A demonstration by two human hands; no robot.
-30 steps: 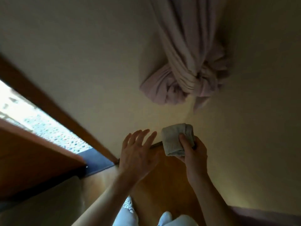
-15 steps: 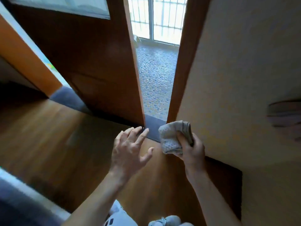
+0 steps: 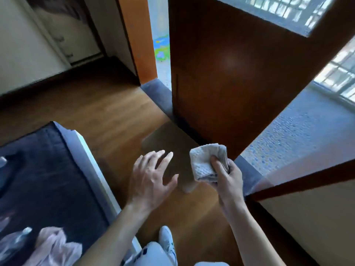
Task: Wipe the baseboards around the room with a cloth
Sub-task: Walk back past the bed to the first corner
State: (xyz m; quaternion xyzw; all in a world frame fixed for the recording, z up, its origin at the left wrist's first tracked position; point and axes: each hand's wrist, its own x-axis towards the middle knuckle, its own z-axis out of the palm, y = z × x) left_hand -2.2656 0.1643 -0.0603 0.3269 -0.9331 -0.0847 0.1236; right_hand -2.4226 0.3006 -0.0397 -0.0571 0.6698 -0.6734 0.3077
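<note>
Fingers of my right hand [image 3: 229,179] are clamped on the folded cloth [image 3: 205,162], held above the floor [image 3: 115,112]; my left hand [image 3: 151,181] hangs spread, holding nothing. I judge the nearest baseboard [image 3: 274,235], a dark strip running near-to-far under the right wall [image 3: 307,217], lies right of the cloth, so the right hand is nearer. No writing is legible.

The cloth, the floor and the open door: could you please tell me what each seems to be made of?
The cloth: probably cotton towelling, matte pale grey; bumpy weave, soft folds. The floor: wood or wood-look laminate, satin finish; streaky grain, faint sheen. The door: dark-stained wood, likely varnished; a soft bright glare on its panel.
</note>
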